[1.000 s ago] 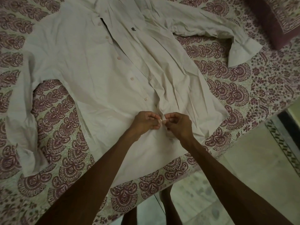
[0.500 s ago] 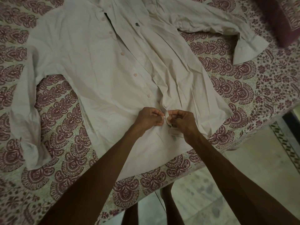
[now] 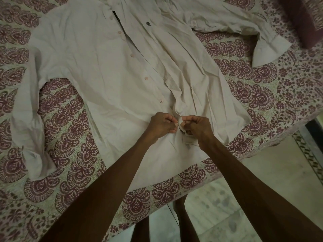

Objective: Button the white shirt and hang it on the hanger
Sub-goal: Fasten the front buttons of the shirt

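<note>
A white shirt (image 3: 108,70) lies front-up and spread out on a patterned bedsheet (image 3: 66,116), collar at the top of the view, both sleeves out to the sides. Several small pink buttons run down its open placket. Low on the front, my left hand (image 3: 162,124) pinches the button-side edge. My right hand (image 3: 197,127) pinches the buttonhole-side edge, folded up against it. The two hands meet fingertip to fingertip. The button between them is hidden. No hanger is in view.
The bed's near edge runs diagonally from bottom left to right, with pale tiled floor (image 3: 262,172) beyond it. A dark maroon pillow (image 3: 300,16) sits at the top right corner. My legs (image 3: 181,222) stand at the bed's edge.
Both hands have stayed at the same low spot on the placket. The right hand has folded the placket edge up closer against the left fingertips.
</note>
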Available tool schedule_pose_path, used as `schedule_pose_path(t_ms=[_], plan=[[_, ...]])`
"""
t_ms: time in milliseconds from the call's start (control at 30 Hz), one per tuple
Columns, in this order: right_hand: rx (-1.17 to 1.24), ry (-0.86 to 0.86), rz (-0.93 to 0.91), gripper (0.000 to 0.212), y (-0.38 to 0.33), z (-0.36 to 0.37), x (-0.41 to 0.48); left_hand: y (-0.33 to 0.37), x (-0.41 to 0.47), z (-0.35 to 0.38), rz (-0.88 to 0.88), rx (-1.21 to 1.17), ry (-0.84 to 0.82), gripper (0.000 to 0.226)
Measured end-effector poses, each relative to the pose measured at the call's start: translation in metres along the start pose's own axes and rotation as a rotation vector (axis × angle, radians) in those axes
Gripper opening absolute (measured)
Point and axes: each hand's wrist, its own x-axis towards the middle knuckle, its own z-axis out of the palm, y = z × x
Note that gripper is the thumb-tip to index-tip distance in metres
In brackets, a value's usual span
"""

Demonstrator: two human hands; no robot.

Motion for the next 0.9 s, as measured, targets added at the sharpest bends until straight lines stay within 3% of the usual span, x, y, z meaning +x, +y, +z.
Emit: schedule_pose_path(t_ms=[267, 567, 767, 900], plan=[[-0.124, -0.084, -0.131, 0.020, 0.004, -0.006, 0.002, -0.006, -0.005, 0.008, -0.009, -0.092, 0.086, 0.010], [-0.099, -0.063, -0.066, 0.026, 0.002, -0.001, 0.005, -0.006, -0.005, 0.001, -0.077, -0.175, 0.067, 0.010], [-0.238, 0.056, -0.276, 0.032, 0.011, 0.006, -0.002, -0.004, -0.002, 0.002, -0.106, -0.141, 0.071, 0.033], [-0.267, 0.102, -0.397, 0.038, 0.021, 0.011, -0.006, -0.007, 0.002, 0.006, -0.106, -0.119, 0.155, 0.029]])
